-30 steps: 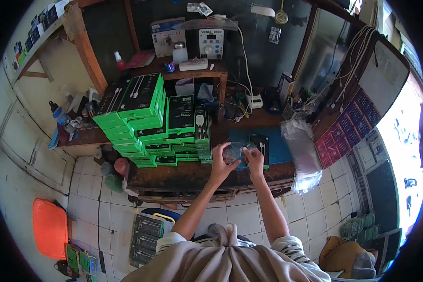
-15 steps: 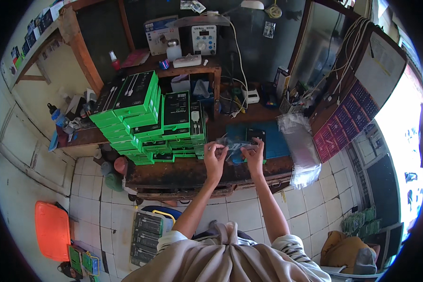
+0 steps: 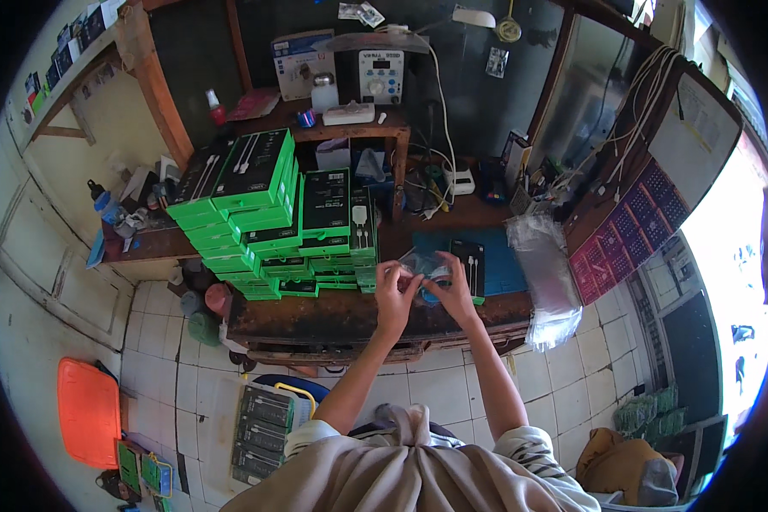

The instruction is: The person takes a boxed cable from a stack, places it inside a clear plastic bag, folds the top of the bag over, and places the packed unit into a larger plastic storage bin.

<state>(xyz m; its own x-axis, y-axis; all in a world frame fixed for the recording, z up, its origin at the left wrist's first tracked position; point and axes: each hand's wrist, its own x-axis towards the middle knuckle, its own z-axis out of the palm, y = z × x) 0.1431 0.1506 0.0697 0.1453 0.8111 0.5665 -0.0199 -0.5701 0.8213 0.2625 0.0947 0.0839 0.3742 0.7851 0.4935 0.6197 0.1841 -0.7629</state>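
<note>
Both hands come together over the front of the workbench. My left hand (image 3: 394,297) pinches one edge of a small crinkled clear plastic bag (image 3: 421,261). With fingers curled, my right hand (image 3: 454,294) grips the bag's other side, and the fingertips of both hands nearly meet. What lies inside the bag, if anything, is too small to make out. Right beside my right hand a black and green box (image 3: 468,266) with a cable picture lies on a blue mat (image 3: 505,263). To the left stand tall stacks of similar green-sided boxes (image 3: 252,183).
A pile of clear plastic sleeves (image 3: 541,277) hangs over the bench's front edge at the right. At the back, a wooden shelf (image 3: 363,130) carries a bench device with a dial (image 3: 381,78) and a power strip (image 3: 349,113). A bin with black boxes (image 3: 263,427) sits on the floor.
My hands have drawn closer together, the right one moving left, away from the single box, which now shows more fully. The bag is bunched between the fingers. The view has shifted slightly.
</note>
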